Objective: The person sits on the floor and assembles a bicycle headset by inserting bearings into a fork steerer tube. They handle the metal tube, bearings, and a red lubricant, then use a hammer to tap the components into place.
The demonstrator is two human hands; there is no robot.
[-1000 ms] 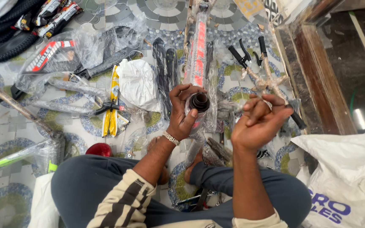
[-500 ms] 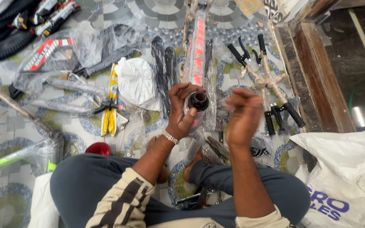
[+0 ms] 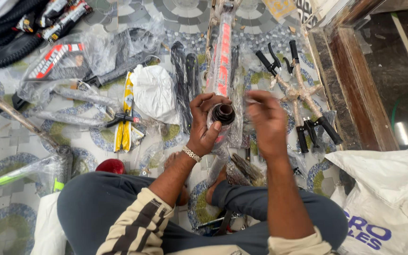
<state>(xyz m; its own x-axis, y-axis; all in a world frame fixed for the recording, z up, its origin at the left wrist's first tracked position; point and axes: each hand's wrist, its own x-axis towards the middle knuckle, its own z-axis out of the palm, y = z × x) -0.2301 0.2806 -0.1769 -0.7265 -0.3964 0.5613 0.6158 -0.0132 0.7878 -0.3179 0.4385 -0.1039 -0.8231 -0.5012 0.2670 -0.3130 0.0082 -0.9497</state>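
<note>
My left hand point(image 3: 205, 125) grips the dark round end of a bicycle frame tube point(image 3: 223, 114), which is wrapped in clear plastic. The frame's red and white tube point(image 3: 221, 56) runs away from me across the floor. My right hand point(image 3: 266, 122) hovers just right of that tube end, fingers pinched together near it; I cannot tell whether something small sits between the fingertips. Both hands are above my crossed legs in dark trousers point(image 3: 95, 208).
Wrapped handlebars with black grips and brake levers point(image 3: 303, 99) lie to the right. Yellow-handled pliers point(image 3: 123, 125), a white bag point(image 3: 154, 92), black plastic-wrapped parts point(image 3: 182, 80), tyres point(image 3: 5, 45) and a red cap point(image 3: 111, 166) lie left. A wooden threshold point(image 3: 350, 80) and white sack point(image 3: 388, 198) are right.
My right hand has moved left from beside the handlebars to close by the tube end. My left hand keeps its grip on the tube.
</note>
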